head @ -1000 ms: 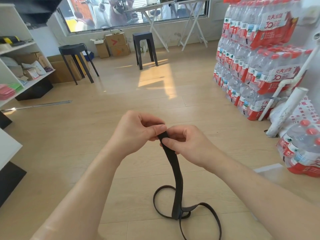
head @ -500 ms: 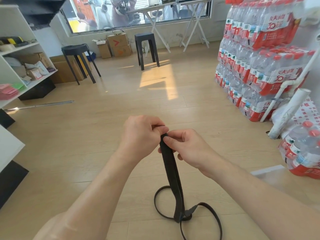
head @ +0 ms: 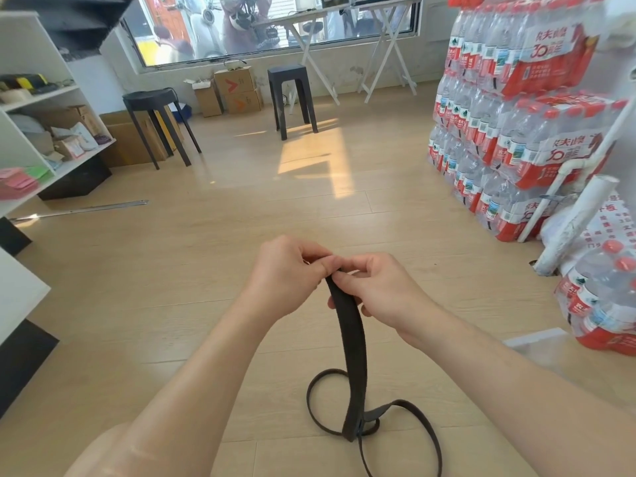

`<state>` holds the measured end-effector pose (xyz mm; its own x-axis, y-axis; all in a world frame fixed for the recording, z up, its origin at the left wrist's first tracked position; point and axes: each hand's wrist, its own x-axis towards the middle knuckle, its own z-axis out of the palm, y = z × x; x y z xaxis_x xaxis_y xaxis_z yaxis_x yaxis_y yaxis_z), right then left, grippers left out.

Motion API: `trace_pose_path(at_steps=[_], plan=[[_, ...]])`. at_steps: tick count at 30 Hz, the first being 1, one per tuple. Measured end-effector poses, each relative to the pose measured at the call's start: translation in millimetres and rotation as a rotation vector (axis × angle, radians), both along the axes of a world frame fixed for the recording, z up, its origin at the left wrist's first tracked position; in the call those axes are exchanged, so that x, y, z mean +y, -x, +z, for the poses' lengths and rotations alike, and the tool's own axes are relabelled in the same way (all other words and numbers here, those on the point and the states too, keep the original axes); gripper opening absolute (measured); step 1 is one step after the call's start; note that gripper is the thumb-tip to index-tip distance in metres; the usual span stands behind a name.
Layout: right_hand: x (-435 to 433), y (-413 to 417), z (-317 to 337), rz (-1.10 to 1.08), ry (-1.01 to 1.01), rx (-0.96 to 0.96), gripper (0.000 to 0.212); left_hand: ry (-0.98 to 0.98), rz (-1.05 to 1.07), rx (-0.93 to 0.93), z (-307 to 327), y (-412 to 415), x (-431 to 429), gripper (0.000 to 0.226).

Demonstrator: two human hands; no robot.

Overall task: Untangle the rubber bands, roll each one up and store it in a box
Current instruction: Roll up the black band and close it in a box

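We pinch the top end of a black rubber band (head: 351, 339) with both hands, above the wooden floor (head: 172, 304).

Our left hand (head: 285, 273) and right hand (head: 382, 287) meet at the band's upper end, fingers curled, gripping it between thumbs and fingertips. From there it hangs as a flat strip, and its lower part lies in loose loops on the near floor. Stacked packs of water bottles (head: 516, 149) stand at the right. A round black stool (head: 149, 98) and a square black stool (head: 289, 72) stand far off below the window, and white shelves (head: 51, 94) are on the left.
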<state>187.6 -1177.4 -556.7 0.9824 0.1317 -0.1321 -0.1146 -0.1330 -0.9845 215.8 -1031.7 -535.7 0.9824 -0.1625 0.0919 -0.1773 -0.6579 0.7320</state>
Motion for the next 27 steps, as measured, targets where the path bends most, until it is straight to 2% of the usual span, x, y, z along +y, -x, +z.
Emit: trace_pose_path(at_steps=[3, 10, 16, 19, 23, 27], plan=[[1, 1, -2, 0.046, 0.060, 0.001, 0.019, 0.062, -0.097, 0.119, 7, 2, 10, 0.010], [9, -2, -6, 0.039, 0.157, -0.029, 0.017, -0.091, 0.113, -0.022, 1, -1, 2, 0.021], [5, -6, -6, -0.022, -0.127, 0.146, 0.011, -0.186, 0.101, -0.257, -3, 4, -5, 0.010], [3, -7, -5, -0.065, -0.149, 0.141, 0.007, -0.162, 0.071, -0.363, -9, 3, -6, 0.007], [2, -8, -4, -0.178, -0.052, 0.076, 0.005, 0.040, 0.042, -0.242, -14, 1, -4, 0.008], [3, -8, -5, -0.235, -0.011, 0.036, 0.011, 0.015, -0.039, -0.074, -10, 2, 2, 0.015]])
